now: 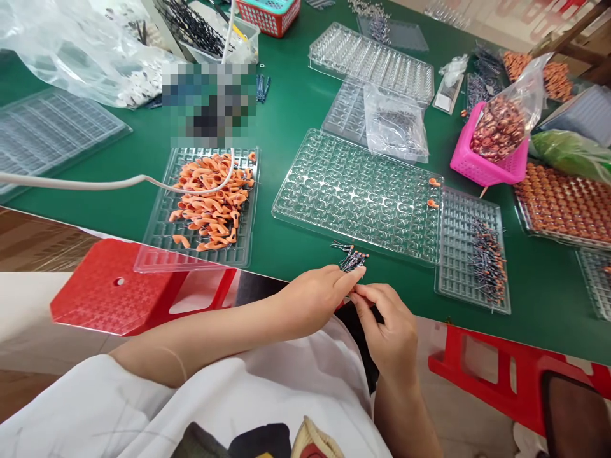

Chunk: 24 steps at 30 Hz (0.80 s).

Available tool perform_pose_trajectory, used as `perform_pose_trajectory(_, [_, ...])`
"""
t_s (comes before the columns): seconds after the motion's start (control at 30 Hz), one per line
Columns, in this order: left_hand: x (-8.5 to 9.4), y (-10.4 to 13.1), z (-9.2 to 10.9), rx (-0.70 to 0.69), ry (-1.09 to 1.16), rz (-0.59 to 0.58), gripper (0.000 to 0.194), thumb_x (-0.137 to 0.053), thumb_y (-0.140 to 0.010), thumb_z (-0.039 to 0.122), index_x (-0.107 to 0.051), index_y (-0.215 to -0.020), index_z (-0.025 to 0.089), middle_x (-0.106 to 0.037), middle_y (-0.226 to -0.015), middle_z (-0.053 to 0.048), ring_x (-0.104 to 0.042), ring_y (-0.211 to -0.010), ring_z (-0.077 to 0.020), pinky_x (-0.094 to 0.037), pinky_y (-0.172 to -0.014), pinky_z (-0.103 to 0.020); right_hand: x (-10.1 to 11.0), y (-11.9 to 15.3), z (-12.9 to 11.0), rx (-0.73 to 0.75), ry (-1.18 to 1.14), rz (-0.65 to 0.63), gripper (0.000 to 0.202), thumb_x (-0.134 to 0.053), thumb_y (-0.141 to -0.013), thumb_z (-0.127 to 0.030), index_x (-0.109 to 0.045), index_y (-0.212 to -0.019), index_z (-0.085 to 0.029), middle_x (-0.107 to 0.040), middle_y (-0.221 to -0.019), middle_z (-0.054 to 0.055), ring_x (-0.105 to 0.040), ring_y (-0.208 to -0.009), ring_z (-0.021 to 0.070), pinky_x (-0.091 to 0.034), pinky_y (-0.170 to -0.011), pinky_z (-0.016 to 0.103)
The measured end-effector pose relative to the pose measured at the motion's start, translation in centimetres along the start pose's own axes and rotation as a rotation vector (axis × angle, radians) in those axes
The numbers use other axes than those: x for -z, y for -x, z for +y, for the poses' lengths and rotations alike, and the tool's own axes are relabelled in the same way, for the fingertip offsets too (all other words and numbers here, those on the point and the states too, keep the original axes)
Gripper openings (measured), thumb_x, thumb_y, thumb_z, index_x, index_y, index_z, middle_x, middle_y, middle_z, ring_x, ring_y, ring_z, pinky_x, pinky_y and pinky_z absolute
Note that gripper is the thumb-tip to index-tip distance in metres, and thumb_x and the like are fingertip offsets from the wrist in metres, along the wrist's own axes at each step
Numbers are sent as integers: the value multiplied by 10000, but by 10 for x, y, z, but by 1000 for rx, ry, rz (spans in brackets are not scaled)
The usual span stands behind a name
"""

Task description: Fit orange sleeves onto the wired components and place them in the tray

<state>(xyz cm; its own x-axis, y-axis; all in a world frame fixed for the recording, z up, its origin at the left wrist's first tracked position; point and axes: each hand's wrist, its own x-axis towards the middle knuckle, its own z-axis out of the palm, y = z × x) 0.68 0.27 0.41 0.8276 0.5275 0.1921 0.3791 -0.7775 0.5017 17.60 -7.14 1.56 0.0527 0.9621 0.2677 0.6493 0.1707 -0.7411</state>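
Note:
My left hand [312,298] and my right hand [394,327] meet at the table's front edge, fingertips pinched together. Whatever small thing is between them is hidden by the fingers. Just beyond the left fingertips lies a small bunch of thin dark wired parts [352,259] with orange ends. Behind it sits a clear tray [298,181] of round hollows, with an orange curved piece [433,182] and another like it at its right end. A heap of similar orange curved shells [214,197] fills a tray to the left.
To the right, a smaller tray [453,254] holds wired parts with orange ends. A pink basket [487,166] carries a bag of coppery pieces. A white cable [95,184] crosses the left side. Red stools [109,292] stand below the table's edge.

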Motion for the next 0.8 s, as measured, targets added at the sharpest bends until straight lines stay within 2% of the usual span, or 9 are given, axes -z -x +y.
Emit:
perform_pose_trajectory(0.1, [-1,-1,1,-9,4,-9,579,-372,-884,-11,-227,-1435,88,-647,-928,-97,-601,-835,-209,-499,-683,-308,1,0,0,-20,4,-9,152,-586,-935,-163,-682,-1028,-237,-697,-910,39,-657,-830,185,-533,-741,337])
perform_pose_trajectory(0.2, [-1,-2,2,34,79,46,485,-401,-940,66,-310,-1416,86,-663,-956,-111,-607,-845,-209,-513,-709,-320,1,-1,0,-40,-10,-14,128,-584,-933,-171,-675,-999,-232,-688,-896,31,-649,-811,173,-531,-716,319])
perform_pose_trajectory(0.3, [6,-5,2,168,254,78,334,-489,-970,185,-500,-1298,128,-686,-982,-98,-629,-875,-198,-526,-765,-319,2,-2,1,-63,-9,17,102,-590,-926,-183,-672,-968,-227,-678,-866,26,-636,-784,164,-524,-682,301])
perform_pose_trajectory(0.4, [15,-6,3,282,478,80,185,-567,-945,232,-645,-1100,170,-710,-955,-58,-655,-850,-167,-528,-765,-274,6,-3,1,-94,-47,34,102,-605,-918,-189,-684,-967,-231,-681,-879,29,-638,-792,164,-523,-680,294])
perform_pose_trajectory(0.47, [19,-7,4,334,607,106,144,-593,-928,231,-679,-1027,172,-718,-923,-42,-665,-819,-148,-529,-740,-244,8,-3,1,-121,-129,2,122,-616,-915,-184,-693,-994,-238,-683,-917,32,-643,-817,163,-523,-691,288])
perform_pose_trajectory(0.6, [20,-6,6,432,808,126,146,-618,-908,228,-698,-1015,170,-730,-935,-33,-678,-825,-135,-544,-688,-205,11,2,4,-161,-295,-47,198,-626,-916,-185,-692,-1084,-267,-681,-982,39,-649,-878,171,-525,-714,287])
perform_pose_trajectory(0.7, [19,-6,8,484,886,122,156,-637,-894,251,-705,-1003,162,-731,-957,-46,-683,-847,-146,-553,-647,-195,8,7,8,-227,-325,48,198,-651,-904,-212,-688,-1091,-266,-685,-951,33,-645,-821,160,-528,-687,280])
perform_pose_trajectory(0.8, [19,-5,9,498,897,129,157,-645,-887,256,-708,-993,158,-727,-961,-55,-680,-831,-146,-558,-624,-192,2,11,10,-307,-326,148,130,-696,-872,-256,-697,-1001,-242,-684,-892,22,-637,-752,151,-523,-636,267])
